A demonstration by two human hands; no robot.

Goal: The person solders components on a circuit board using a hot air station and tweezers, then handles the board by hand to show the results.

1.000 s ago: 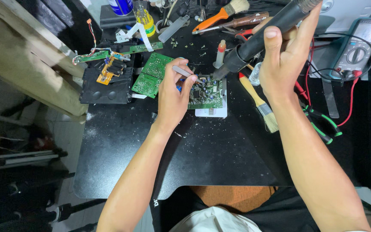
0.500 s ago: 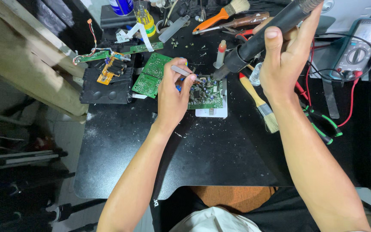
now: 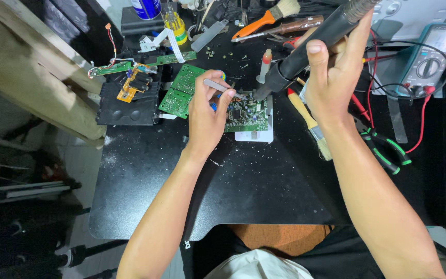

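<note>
We have our left hand pinched around a pair of tweezers, thumb and fingers closed on the shaft, and the tips point toward three o'clock, right down at the small green circuit board. That board sits on a white pad near the middle of the black bench, just past our left fingertips. Over at two o'clock from the board, our right hand is wrapped tight around the black heat tool, thumb pressed along its side, the barrel slanting down from the upper right so its nozzle hangs just above the board's top edge, close to the tweezer tips. Whether nozzle and board touch, we cannot tell.

Moving outward: at nine o'clock from the left hand lie two more green boards, overlapping, and beyond them a black casing with an orange part on top. Under our right wrist, at five o'clock from the board, a yellow-handled brush lies slanted on the bench, and further right are green-and-black pliers. Up at one o'clock an orange-handled brush rests among the tools along the far edge, a yellow screwdriver handle stands at eleven o'clock, and at the far right a blue-green meter sits with its red leads looping down.
</note>
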